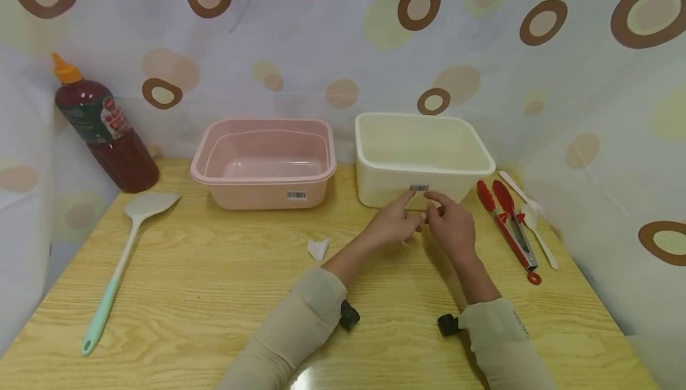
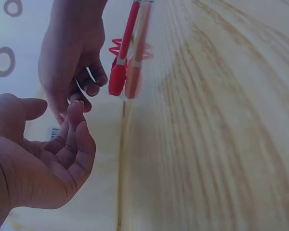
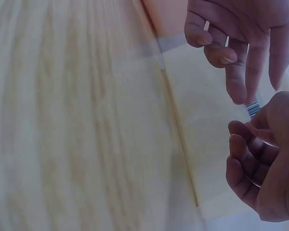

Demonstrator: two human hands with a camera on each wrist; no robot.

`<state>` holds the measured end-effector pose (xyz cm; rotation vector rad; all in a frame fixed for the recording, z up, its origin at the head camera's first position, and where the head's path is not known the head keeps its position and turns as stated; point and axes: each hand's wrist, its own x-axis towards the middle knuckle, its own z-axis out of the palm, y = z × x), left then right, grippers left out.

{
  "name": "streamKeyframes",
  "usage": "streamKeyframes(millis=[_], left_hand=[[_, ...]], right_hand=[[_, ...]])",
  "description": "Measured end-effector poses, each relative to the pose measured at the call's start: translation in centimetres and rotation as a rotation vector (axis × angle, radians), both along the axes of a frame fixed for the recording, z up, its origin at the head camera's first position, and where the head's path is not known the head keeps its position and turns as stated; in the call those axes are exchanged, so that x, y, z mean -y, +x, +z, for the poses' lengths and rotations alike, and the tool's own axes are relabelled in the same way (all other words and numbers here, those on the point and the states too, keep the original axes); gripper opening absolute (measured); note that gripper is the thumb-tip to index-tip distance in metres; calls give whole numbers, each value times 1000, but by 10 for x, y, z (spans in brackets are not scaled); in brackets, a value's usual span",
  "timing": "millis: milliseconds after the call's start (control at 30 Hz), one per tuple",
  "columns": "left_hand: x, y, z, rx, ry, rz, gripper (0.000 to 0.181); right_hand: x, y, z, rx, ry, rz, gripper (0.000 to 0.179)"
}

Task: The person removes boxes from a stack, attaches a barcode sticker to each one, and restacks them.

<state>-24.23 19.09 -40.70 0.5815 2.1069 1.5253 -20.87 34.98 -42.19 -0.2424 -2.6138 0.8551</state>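
A cream plastic bin point(image 1: 423, 181) stands against the back wall, a small barcode sticker point(image 1: 419, 188) on its front face. My left hand point(image 1: 398, 223) reaches to the sticker, index finger extended at its lower edge. Just right of the sticker, my right hand point(image 1: 452, 229) has its index finger against the bin front. The two hands nearly meet. In the left wrist view, the left hand point(image 2: 43, 163) has loosely bent fingers and its thumb apart. From the right wrist, the right hand point(image 3: 267, 159) shows bent fingers, thumb close to the index; nothing is visibly held.
Left of the cream bin stands a pink bin point(image 1: 262, 193) with its own barcode sticker point(image 1: 297, 195). A scrap of white paper point(image 1: 318, 249) lies before it. At left are a spatula point(image 1: 120, 265) and a sauce bottle point(image 1: 109, 128); at right, red tongs point(image 1: 509, 223), a fork point(image 1: 520, 192) and a spoon point(image 1: 538, 235).
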Motion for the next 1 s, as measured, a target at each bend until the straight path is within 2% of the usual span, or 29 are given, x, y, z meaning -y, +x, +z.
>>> streamKeyframes(millis=[167, 333, 533, 767, 900, 1000], left_hand=[[-2, 0, -1, -41, 4, 5, 68], [-1, -1, -1, -37, -49, 9, 68], [-1, -3, 4, -130, -46, 15, 65], [3, -2, 0, -71, -73, 12, 67], [4, -4, 2, -109, -46, 14, 65], [5, -5, 3, -107, -24, 15, 64]], right_hand=[[1, 2, 3, -54, -28, -10, 36], [-1, 2, 1, -15, -42, 2, 36], [0, 3, 3, -76, -46, 10, 35], [-1, 1, -5, -35, -21, 15, 34], [-1, 1, -2, -78, -20, 1, 33], [-2, 2, 1, -54, 2, 3, 33]])
